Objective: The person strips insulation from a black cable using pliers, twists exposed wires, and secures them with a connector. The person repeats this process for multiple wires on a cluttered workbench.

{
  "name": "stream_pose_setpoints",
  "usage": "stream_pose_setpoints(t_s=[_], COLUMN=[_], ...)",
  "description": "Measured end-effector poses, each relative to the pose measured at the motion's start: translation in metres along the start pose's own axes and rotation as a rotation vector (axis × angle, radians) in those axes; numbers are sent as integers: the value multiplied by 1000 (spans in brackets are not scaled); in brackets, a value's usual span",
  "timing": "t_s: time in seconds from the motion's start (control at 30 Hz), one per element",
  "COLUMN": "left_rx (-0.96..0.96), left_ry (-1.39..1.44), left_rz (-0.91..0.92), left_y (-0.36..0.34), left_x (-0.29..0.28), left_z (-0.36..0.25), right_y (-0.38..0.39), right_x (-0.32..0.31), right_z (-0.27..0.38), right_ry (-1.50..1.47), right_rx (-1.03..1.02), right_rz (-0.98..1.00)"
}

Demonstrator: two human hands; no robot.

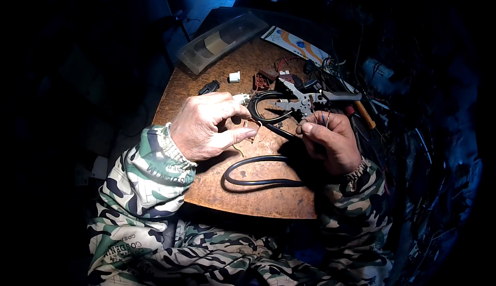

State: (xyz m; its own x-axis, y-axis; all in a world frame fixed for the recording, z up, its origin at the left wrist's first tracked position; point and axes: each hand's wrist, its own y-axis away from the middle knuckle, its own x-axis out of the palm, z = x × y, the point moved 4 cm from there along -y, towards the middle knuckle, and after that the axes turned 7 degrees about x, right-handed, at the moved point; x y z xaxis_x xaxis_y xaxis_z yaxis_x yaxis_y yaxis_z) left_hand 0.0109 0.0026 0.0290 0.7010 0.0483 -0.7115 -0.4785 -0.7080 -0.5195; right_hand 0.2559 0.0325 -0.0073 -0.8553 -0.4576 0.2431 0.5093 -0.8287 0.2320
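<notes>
My left hand (209, 126) is over the table's left part, thumb and forefinger apart. Small whitish and copper-coloured bits show in that gap, too small to name. My right hand (330, 138) is closed in a pinch, with thin wires (325, 120) showing at its fingers. A black cable (266, 183) loops on the table between my hands, and part of it is coiled further back. Beyond my right fingertips lie wire stripper pliers (305, 103), jaws spread. A thin yellow-green wire (239, 151) shows below my left thumb.
On the wooden table (206, 193) are a white connector (234, 77), a black connector (209, 87) and a brown-red connector (261, 82). A clear plastic tray (194, 64) and a printed card (297, 44) lie at the back. Tangled wires and an orange-handled tool (364, 115) crowd the right.
</notes>
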Motion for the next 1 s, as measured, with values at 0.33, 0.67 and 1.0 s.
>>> stream_pose_setpoints(t_s=[0.33,0.67,1.0], left_rx=[-477,-350,-387], left_ry=[986,984,1039], left_rz=[-76,-304,-334], left_y=[-23,-17,-15], left_x=[25,30,29], left_z=[21,45,50], right_y=[-38,-43,-47], right_x=[39,43,41], right_z=[14,4,0], right_ry=[-90,-185,-106], right_rx=[-22,-5,-8], right_rz=[72,95,56])
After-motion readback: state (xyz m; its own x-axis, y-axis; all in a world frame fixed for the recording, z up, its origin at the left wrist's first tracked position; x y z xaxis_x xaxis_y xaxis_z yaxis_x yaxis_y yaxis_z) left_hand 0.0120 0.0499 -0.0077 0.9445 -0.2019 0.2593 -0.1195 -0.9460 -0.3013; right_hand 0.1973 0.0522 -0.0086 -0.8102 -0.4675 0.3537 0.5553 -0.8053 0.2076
